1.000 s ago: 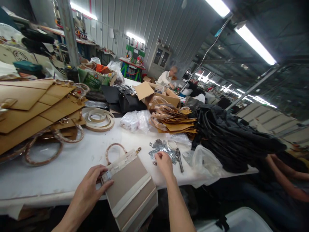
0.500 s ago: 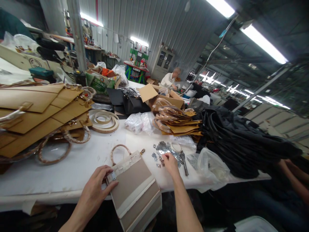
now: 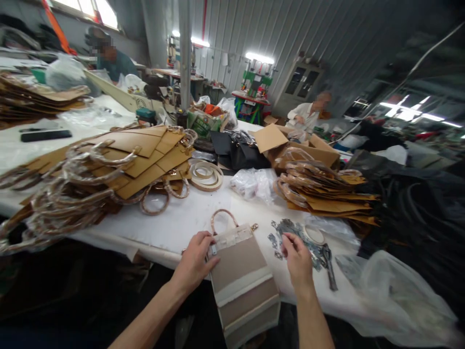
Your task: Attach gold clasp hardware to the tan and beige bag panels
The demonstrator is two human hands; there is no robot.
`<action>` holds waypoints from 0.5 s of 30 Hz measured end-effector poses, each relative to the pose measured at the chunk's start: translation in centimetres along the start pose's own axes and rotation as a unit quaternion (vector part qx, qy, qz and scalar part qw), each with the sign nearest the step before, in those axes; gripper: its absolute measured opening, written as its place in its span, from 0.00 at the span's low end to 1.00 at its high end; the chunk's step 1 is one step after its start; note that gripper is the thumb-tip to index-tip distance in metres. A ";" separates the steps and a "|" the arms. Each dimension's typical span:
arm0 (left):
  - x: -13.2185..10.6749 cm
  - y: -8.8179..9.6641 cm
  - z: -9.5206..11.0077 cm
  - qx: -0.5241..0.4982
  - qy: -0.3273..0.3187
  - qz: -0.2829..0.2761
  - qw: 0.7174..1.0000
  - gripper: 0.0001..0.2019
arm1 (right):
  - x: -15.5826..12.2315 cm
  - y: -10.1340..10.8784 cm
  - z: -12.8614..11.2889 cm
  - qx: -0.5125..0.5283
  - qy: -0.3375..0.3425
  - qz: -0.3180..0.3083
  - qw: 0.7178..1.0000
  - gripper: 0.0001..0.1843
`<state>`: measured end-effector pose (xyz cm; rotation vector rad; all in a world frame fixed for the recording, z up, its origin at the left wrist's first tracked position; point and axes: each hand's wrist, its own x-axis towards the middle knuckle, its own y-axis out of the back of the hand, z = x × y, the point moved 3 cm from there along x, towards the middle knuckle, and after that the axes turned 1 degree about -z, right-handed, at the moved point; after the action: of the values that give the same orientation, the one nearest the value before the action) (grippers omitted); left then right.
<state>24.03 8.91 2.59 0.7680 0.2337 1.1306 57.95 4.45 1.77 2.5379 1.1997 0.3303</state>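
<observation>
At the near edge of the surface (image 3: 183,220), the left hand (image 3: 196,259) fingers grip the bag (image 3: 241,271) top; the right hand (image 3: 298,256) fingers narrow over loose metal fittings (image 3: 290,228), and whether they hold one cannot be told.

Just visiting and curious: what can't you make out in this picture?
Head view:
- Metal pieces: too small and blurred to tell their shape.
- Right hand: its own fingers hide whether it pinches a piece.
- Left hand grips the bag; its fingers hide that corner.
- Black heap: dark, blurred, cut by the right edge.
- Tan bags: blurred at the left edge.
</observation>
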 end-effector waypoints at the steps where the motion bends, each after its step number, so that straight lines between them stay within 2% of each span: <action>1: 0.1 0.1 0.7 0.025 -0.006 -0.003 1.000 0.17 | -0.9 -1.3 -0.5 0.043 -0.012 -0.034 0.998 0.26; 4: 0.6 -0.2 2.9 0.073 -0.036 -0.025 0.996 0.22 | -3.3 -4.7 -1.8 0.072 -0.008 -0.100 0.992 0.25; 6: 1.1 -0.9 4.0 0.067 -0.053 -0.048 0.995 0.25 | -4.2 -6.1 -2.4 0.030 0.017 -0.090 0.995 0.24; 10: 2.9 -2.9 5.1 0.043 -0.054 -0.080 0.994 0.22 | -4.6 -6.6 -2.5 -0.018 0.056 -0.038 0.998 0.23; 15: 5.8 -5.1 5.9 0.128 0.005 -0.092 0.987 0.15 | -5.2 -6.3 -1.2 -0.048 0.028 -0.073 0.996 0.23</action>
<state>33.41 10.45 4.68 0.9485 0.4558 0.9387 49.88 4.41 0.17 2.3582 1.3487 0.4142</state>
